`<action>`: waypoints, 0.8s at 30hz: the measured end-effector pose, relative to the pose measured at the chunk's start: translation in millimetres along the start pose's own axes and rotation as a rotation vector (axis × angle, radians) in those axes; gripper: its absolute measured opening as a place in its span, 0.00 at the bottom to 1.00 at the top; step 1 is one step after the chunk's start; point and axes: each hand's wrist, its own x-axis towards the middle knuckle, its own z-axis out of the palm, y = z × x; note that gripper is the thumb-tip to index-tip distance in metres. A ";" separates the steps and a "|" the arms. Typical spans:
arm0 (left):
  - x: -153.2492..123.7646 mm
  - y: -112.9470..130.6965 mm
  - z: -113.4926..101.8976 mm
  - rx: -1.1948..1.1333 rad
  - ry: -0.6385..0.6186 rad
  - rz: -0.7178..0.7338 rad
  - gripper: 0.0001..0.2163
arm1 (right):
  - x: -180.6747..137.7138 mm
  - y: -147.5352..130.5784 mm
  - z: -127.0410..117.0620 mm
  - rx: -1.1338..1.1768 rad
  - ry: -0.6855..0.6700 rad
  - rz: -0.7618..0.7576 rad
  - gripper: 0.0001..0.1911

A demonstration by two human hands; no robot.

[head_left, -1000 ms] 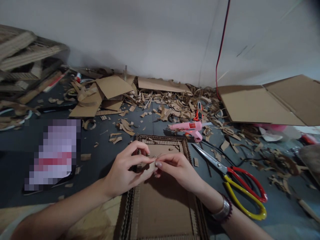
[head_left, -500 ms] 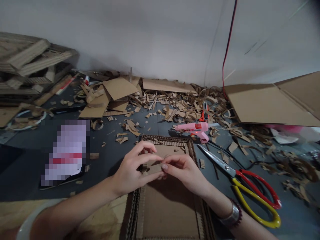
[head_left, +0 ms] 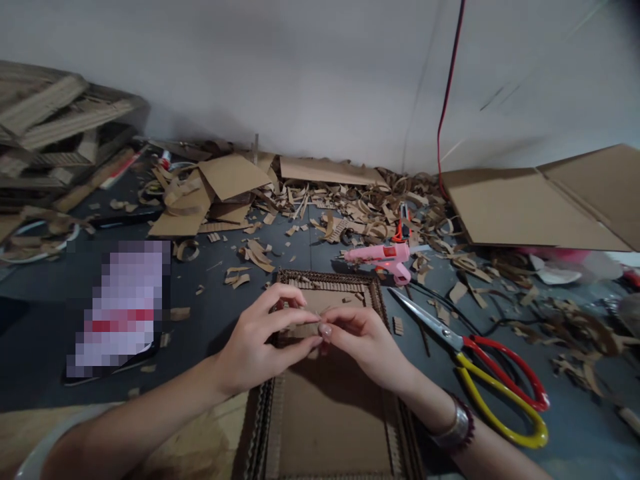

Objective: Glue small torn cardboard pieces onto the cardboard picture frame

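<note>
Left hand (head_left: 247, 343): index and thumb tips near together, cannot tell if clamping. Brown cardboard tray (head_left: 330, 430): shallow, corrugated-rimmed, lies beneath both hands, which block its middle; long axis runs away from the person. Right hand (head_left: 363, 343): fingertips together, any contents hidden. Pink glue gun (head_left: 373, 254): nozzle left. Scissors (head_left: 447, 331): right of tray.

Frame (head_left: 274, 427) — ridged brown; glue gun (head_left: 369, 255) — pink.
</note>
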 end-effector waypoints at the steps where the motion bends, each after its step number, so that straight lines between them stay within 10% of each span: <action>1: -0.2 -0.4 0.0 -0.002 -0.001 -0.001 0.11 | -0.1 -0.2 0.1 0.002 0.000 -0.006 0.13; 24: 3.0 -2.8 -2.0 -0.101 -0.021 -0.122 0.04 | -1.5 -0.6 -0.3 -0.030 0.011 -0.076 0.10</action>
